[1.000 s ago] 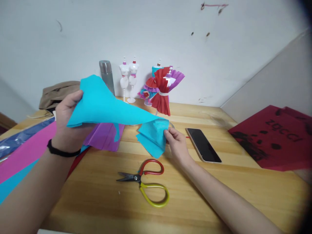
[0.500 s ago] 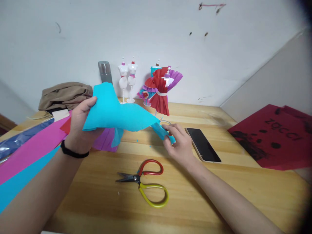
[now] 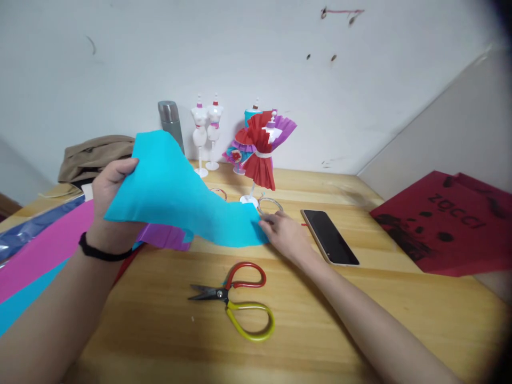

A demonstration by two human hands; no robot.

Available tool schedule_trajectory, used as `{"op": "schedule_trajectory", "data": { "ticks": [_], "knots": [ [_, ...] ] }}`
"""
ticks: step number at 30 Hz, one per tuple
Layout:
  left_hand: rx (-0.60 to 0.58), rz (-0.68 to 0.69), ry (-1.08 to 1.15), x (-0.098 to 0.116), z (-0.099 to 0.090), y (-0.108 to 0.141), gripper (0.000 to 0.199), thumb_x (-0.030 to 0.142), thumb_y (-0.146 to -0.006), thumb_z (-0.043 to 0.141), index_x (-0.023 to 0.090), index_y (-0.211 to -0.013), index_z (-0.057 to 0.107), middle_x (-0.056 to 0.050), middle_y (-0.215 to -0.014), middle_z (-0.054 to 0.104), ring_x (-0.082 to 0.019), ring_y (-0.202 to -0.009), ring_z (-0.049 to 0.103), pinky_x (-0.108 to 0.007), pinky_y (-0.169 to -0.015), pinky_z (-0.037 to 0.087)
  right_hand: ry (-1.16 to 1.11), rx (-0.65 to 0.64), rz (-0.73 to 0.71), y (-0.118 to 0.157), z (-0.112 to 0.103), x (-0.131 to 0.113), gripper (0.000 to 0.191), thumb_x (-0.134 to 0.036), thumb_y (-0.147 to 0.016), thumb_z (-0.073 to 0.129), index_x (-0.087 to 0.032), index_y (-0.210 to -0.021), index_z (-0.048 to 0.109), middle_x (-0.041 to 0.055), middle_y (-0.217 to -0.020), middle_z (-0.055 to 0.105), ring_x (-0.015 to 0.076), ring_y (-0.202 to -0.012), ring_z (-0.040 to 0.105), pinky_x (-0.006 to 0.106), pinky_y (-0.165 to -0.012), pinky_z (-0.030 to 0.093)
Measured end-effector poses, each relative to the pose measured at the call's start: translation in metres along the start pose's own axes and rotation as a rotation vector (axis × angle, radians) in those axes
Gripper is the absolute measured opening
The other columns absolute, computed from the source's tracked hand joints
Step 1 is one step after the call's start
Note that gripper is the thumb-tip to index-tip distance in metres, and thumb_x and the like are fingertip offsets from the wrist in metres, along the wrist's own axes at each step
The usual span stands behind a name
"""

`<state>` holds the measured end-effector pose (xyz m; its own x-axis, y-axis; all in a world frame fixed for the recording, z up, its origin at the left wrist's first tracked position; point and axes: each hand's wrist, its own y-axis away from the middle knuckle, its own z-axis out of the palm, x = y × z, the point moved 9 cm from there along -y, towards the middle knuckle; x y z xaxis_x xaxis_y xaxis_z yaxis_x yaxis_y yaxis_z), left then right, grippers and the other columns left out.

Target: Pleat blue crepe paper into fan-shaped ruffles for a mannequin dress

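A turquoise strip of crepe paper (image 3: 172,186) stretches between my two hands above the wooden table. My left hand (image 3: 114,194), a black band on its wrist, grips the wide left end with the thumb on top. At the right end, my right hand (image 3: 286,234) pinches the paper's corner between thumb and fingers. Below the paper lies a pair of scissors (image 3: 234,298), blades slightly apart, with one red and one yellow handle. Just behind my right hand stands a small dress form in a pleated red paper dress (image 3: 261,168).
Two bare white dress forms (image 3: 200,133) and a grey flask (image 3: 171,120) stand by the wall. A phone (image 3: 331,237) lies right of my right hand, before a red paper bag (image 3: 444,224). Pink paper (image 3: 44,250) and brown cloth (image 3: 94,157) are at the left.
My left hand has moved left and my right hand slightly left and down. The turquoise paper is now spread out; its right end, twisted before, lies flatter.
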<state>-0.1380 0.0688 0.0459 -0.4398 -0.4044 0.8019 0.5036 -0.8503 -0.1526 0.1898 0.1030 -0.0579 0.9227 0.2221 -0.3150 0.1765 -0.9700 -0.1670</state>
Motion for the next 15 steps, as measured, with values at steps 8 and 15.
{"op": "schedule_trajectory", "data": {
  "ticks": [8,15],
  "knots": [
    [-0.016,-0.023,-0.061,-0.004,0.000,0.004,0.030,0.007,-0.082,0.045,0.012,-0.057,0.060,0.003,-0.053,0.057,-0.009,-0.050,0.052,-0.020,-0.052,0.047,0.147,-0.043,0.005,0.001,0.015,-0.007,0.014,-0.023,-0.088,0.050,-0.018,-0.086,0.063,0.0083,-0.087,0.069,0.0212,-0.076,0.063,0.027,-0.055,0.029],
    [0.013,-0.075,-0.063,-0.006,-0.001,0.010,0.025,0.009,-0.079,0.049,0.013,-0.057,0.060,0.003,-0.050,0.056,-0.008,-0.047,0.049,-0.019,-0.050,0.047,-0.120,0.099,0.059,-0.007,-0.003,0.019,0.009,-0.021,-0.082,0.053,-0.021,-0.084,0.062,0.0052,-0.079,0.070,0.0214,-0.072,0.064,0.027,-0.060,0.038]
  ]
}}
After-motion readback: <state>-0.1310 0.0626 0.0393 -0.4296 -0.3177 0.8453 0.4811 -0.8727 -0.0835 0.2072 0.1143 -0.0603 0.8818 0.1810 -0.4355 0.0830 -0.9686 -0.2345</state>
